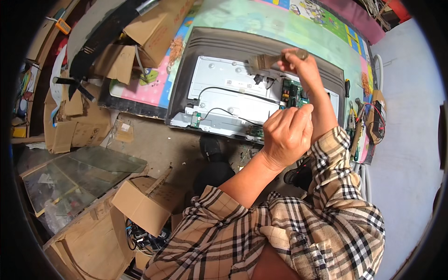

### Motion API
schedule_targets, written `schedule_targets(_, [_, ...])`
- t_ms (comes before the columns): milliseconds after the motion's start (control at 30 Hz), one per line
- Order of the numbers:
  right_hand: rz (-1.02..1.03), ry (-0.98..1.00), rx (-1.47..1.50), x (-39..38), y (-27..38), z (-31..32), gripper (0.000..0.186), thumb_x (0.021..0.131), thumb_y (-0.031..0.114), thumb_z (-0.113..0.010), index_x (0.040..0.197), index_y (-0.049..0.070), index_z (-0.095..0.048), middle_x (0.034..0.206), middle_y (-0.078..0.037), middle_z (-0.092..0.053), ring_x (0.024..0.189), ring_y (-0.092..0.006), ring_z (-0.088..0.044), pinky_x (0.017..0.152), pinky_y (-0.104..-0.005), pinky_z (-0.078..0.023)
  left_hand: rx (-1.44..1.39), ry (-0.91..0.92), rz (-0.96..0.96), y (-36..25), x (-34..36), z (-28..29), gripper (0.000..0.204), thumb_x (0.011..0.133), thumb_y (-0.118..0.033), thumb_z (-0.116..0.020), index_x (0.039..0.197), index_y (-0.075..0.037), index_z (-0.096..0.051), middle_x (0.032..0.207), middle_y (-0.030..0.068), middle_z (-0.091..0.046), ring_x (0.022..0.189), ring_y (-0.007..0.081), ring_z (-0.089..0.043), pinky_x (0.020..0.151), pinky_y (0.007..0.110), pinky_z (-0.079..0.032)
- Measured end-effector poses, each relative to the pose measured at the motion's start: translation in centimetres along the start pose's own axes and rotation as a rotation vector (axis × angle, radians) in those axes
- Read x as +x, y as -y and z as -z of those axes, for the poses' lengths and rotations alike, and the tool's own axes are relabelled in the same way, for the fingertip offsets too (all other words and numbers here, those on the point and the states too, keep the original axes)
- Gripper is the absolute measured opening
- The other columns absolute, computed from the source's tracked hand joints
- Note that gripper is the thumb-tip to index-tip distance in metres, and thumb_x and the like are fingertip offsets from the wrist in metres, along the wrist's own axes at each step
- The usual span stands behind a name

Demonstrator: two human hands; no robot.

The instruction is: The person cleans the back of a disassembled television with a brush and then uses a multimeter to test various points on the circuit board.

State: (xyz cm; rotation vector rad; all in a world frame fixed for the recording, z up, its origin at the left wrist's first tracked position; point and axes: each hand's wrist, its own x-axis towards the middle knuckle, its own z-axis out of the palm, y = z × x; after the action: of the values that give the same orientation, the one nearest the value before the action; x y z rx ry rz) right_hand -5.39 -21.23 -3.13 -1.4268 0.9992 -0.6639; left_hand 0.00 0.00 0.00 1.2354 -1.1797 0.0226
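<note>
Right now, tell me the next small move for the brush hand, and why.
Probably lower the brush onto the metal back panel and sweep toward the green circuit board. The right hand holds it just above the opened screen, bristles pointing left, while the left hand is fisted, apart from the panel.

Single view, head-worn fisheye camera, left of a side-by-side pair; looks steeply down and forward from above the person's chest; picture upright, not mirrored; dark circular rim crops all corners; straight edges bow near the rim. Nearest to the lens: plaid sleeves rising from the lower edge, then the left hand close at centre; right hand farther out, raised over the opened flat-screen panel lying on a floor mat in the upper middle. Left periphery takes in cardboard boxes and glass sheets; right periphery a pale floor. No second view; no overlap to record.
</note>
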Motion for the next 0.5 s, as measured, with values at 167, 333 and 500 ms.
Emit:
schedule_targets(167, [-0.049,0.213,0.063,2.8,0.5,-5.5,0.024,0.095,0.015,-0.067,0.108,-0.006,-0.067,0.088,-0.014,-0.073,0.075,-0.0163,-0.071,0.069,-0.0271,-0.06,0.056,0.083,-0.061,0.9,-0.3,1.1,0.021,0.081,0.005,-0.068,0.102,-0.001,-0.067,0.076,0.0121,-0.064,0.062,0.0301,-0.063,0.058,0.038,-0.05])
schedule_targets(333, [-0.124,0.119,-0.274,6.6,-0.7,-4.1,0.022,0.091,0.016,-0.069,0.089,-0.006,-0.07,0.074,-0.012,-0.073,0.066,-0.0175,-0.072,0.058,-0.028,-0.059,0.057,0.079,-0.023,0.7,-0.6,0.8,0.021,0.081,0.005,-0.068,0.102,-0.001,-0.067,0.074,0.0116,-0.063,0.061,0.0294,-0.062,0.058,0.038,-0.05])
schedule_targets(500, [0.104,0.021,-0.403,7.2,0.9,0.5,0.027,0.091,0.021,-0.07,0.089,-0.006,-0.072,0.075,-0.011,-0.073,0.067,-0.0167,-0.072,0.065,-0.0276,-0.06,0.041,0.127,-0.011,0.2,-1.0,-0.1,0.022,0.081,0.005,-0.068,0.102,-0.001,-0.068,0.074,0.0109,-0.063,0.061,0.0287,-0.062,0.057,0.037,-0.049])
